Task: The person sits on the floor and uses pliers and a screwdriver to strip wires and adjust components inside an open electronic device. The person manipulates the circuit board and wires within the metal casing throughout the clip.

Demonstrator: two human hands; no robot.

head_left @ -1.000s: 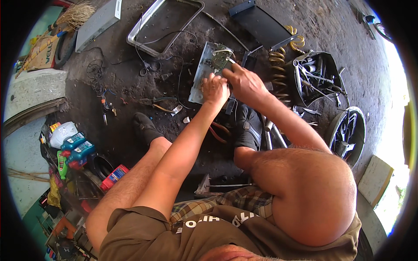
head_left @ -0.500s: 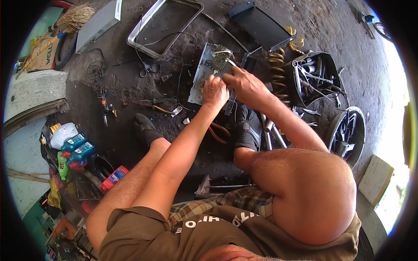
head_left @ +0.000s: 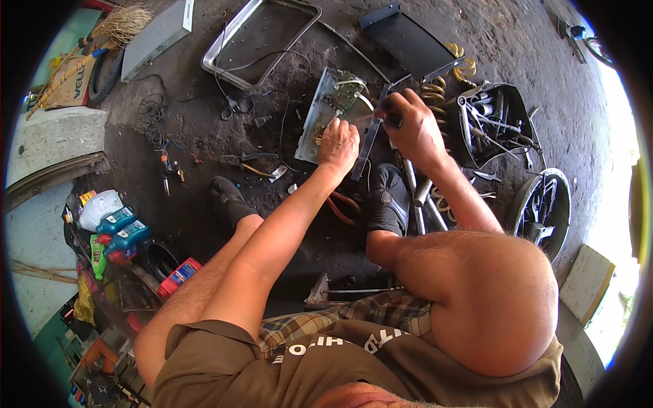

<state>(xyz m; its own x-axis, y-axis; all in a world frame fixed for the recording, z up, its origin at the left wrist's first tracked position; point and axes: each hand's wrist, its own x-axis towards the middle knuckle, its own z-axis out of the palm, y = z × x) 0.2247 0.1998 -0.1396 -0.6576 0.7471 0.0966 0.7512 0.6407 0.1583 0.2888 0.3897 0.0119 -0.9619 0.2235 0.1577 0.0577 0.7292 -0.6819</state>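
A shallow grey metal casing [head_left: 310, 129] lies on the ground in front of me, with a green circuit board [head_left: 348, 95] and white wires inside it. My left hand [head_left: 339, 144] is closed over the casing's right side, its curled fingers hiding what they grip. To the right, my right hand [head_left: 415, 126] is raised and closed around what looks like a dark-handled screwdriver [head_left: 392, 121], its thin end pointing left. Below that hand, a narrow dark metal strip [head_left: 366, 146] lies along the casing. Red-handled pliers [head_left: 345, 207] are on the ground near my left wrist.
A metal frame [head_left: 204, 64] and a black panel [head_left: 415, 41] lie beyond the casing. On the right are a coiled yellow hose [head_left: 435, 102], a tool-filled container [head_left: 493, 153] and a round tub [head_left: 566, 211]. Bottles [head_left: 126, 234] and tangled wires [head_left: 151, 109] are at left.
My right hand has drawn away from the circuit board to the right with the tool in it, uncovering the white wires. My left hand has stayed at the casing.
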